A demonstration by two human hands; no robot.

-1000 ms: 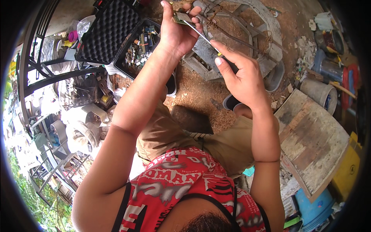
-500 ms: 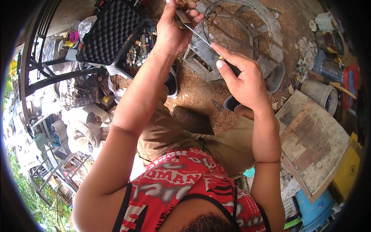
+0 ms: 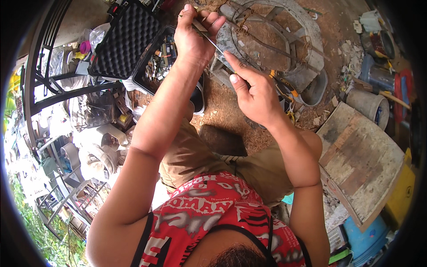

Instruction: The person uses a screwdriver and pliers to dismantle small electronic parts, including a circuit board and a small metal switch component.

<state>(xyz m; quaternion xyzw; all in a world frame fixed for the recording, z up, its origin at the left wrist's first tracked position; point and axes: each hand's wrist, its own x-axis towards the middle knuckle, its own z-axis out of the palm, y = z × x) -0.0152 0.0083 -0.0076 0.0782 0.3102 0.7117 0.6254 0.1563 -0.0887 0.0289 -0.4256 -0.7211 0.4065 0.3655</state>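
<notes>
At the top of the view, my left hand (image 3: pixel 191 38) has its fingers closed around a small, flat piece (image 3: pixel 200 27) with a greenish-brown face, perhaps a circuit board. To its right, my right hand (image 3: pixel 258 95) grips a screwdriver (image 3: pixel 215 45), its index finger stretched along the thin metal shaft. The shaft's tip reaches the edge of the flat piece; whether it presses or only touches cannot be told. My palm and fingers hide the screwdriver's handle. Beyond my right hand, tools with yellow-and-black handles (image 3: pixel 289 92) lie by the round grey frame.
An open black case (image 3: pixel 126 40) with egg-crate foam holds several small parts at the left. Ahead lies the round grey frame (image 3: pixel 311 49). A worn wooden board (image 3: pixel 360 155), a grey bucket (image 3: pixel 367 107) and a blue tub (image 3: pixel 364 242) stand at the right. Black metal bars (image 3: pixel 53 100) rise at the left.
My right hand has moved left and slightly down with the screwdriver, uncovering the yellow-and-black tools behind it. My left hand has shifted slightly left and down, still holding the flat piece.
</notes>
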